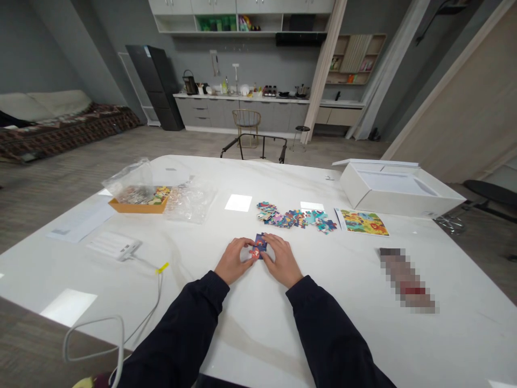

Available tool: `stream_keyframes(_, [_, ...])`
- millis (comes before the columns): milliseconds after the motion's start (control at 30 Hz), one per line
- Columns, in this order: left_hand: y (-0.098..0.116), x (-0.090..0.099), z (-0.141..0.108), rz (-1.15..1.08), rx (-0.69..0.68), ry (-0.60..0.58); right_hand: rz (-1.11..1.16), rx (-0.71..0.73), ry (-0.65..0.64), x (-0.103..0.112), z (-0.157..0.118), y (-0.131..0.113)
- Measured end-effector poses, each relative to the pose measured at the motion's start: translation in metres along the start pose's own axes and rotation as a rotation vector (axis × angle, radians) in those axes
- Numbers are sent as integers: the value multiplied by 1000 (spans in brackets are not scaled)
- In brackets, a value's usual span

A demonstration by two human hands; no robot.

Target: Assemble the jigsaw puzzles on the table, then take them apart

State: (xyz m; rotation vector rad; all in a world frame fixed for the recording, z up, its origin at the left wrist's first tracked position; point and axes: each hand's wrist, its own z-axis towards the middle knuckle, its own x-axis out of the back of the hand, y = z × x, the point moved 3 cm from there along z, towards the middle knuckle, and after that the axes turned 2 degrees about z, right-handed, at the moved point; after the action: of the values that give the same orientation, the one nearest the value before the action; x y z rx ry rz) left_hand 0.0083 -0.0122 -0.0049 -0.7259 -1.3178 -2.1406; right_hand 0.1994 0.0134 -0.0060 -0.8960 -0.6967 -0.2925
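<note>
The left hand point(235, 261) and the right hand point(283, 260) are at two sides of a few joined puzzle pieces point(260, 243), which lie on the white worktop point(250, 312); the fingers of both hands are partly bent and touch the edges of these pieces. Just beyond them is a spread heap of loose puzzle pieces point(288, 218), and to the right of this heap lies a colorful picture card point(365, 222), near the white open box point(398, 188).
</note>
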Motion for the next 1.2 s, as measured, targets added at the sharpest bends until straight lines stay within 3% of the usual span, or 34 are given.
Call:
stream_keyframes(167, [3, -1, -1, -106, -10, 2, 96, -106, 116, 6, 0, 0])
stream_keyframes(400, [12, -2, -2, -291, -10, 55, 433, -344, 131, 0, 0, 6])
stream_keyframes(500, [19, -2, -2, -254, 21, 142, 560, -444, 163, 0, 0, 8])
stream_keyframes(600, [24, -5, -2, -179, 29, 156, 650, -477, 148, -2, -1, 7])
stream_keyframes(733, [19, -10, -2, -218, 25, 94, 555, -432, 132, -1, -2, 7])
stream_keyframes(833, [12, -10, -1, -138, -30, 32, 289, -256, 151, 3, -2, 6])
stream_keyframes(967, [6, -11, -2, 11, -78, 8, 30, -36, 15, -2, -2, 5])
stream_keyframes(1200, [6, -12, -2, 37, -81, 29, -40, -35, -49, -7, -4, 7])
